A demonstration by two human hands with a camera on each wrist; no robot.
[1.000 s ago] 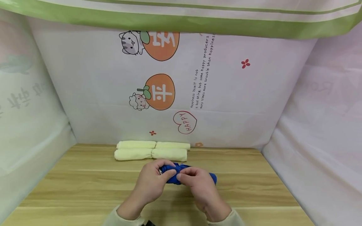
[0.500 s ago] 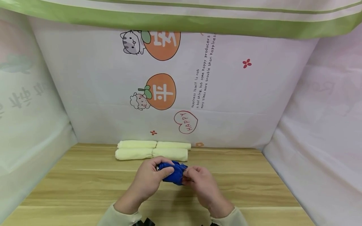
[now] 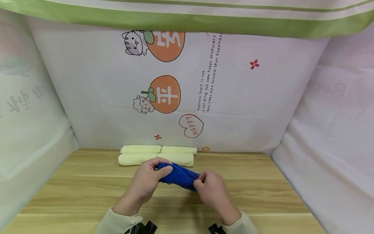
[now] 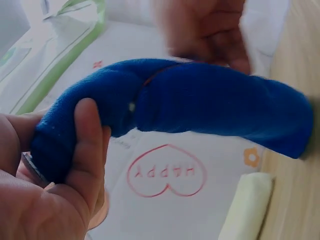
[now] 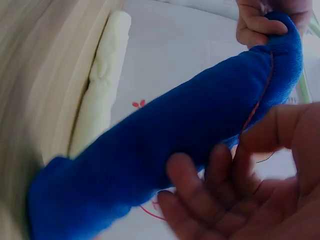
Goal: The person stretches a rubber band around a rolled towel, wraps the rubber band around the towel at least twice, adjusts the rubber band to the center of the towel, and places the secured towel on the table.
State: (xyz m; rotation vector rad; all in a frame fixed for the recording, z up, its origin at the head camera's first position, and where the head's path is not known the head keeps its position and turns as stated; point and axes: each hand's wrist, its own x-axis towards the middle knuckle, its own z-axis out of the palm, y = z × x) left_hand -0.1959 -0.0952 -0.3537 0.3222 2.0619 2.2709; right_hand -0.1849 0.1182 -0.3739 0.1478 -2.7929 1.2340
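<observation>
A rolled blue towel [image 3: 181, 177] is held above the table, tilted down toward the right in the head view. My left hand [image 3: 144, 178] grips one end of it, thumb on top. Around the roll runs a thin reddish-brown cord [image 5: 260, 100], which draws the cloth in at that spot. My right hand [image 3: 213, 188] pinches this cord between thumb and index finger beside the roll; its other fingers [image 5: 182, 175] lie loosely bent near the cloth. In the left wrist view the far end of the blue towel [image 4: 225, 100] hangs free; my right hand [image 4: 210, 35] is blurred.
Two pale yellow rolled towels [image 3: 140, 159], each tied round the middle, lie side by side at the back of the wooden table [image 3: 251, 195]. A printed white sheet [image 3: 233, 107] rises behind them, and white sheets close off both sides.
My left hand has moved left and slightly up with the towel's end. My right hand has shifted right, so the hands are farther apart and more of the blue towel shows between them.
</observation>
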